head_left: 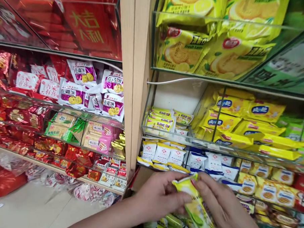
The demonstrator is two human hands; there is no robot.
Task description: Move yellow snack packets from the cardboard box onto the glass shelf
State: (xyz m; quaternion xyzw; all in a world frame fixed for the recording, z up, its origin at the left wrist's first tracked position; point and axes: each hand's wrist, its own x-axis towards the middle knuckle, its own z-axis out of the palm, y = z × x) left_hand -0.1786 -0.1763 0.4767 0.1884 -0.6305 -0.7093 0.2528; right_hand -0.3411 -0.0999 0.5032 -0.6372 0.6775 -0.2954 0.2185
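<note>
Both of my hands hold yellow-and-green snack packets (196,209) in front of the right-hand shelves. My left hand (163,194) pinches the packets from the left, near their top end. From the right, my right hand (218,201) wraps round the same packets, its thumb side up by the top edge. How many packets are between my hands I cannot tell, since fingers cover part of them. Below my hands lie more yellow-green packets (172,222), partly hidden by my left wrist.
A wooden upright (131,78) divides two shelf units. Lemon cookie packs (184,52) fill the upper right bin; small yellow-white packets (161,122) stand in the bin below. White packets (163,153) sit lower. Purple-white cookie packs (74,94) are at left; bagged goods (87,194) lie on the floor.
</note>
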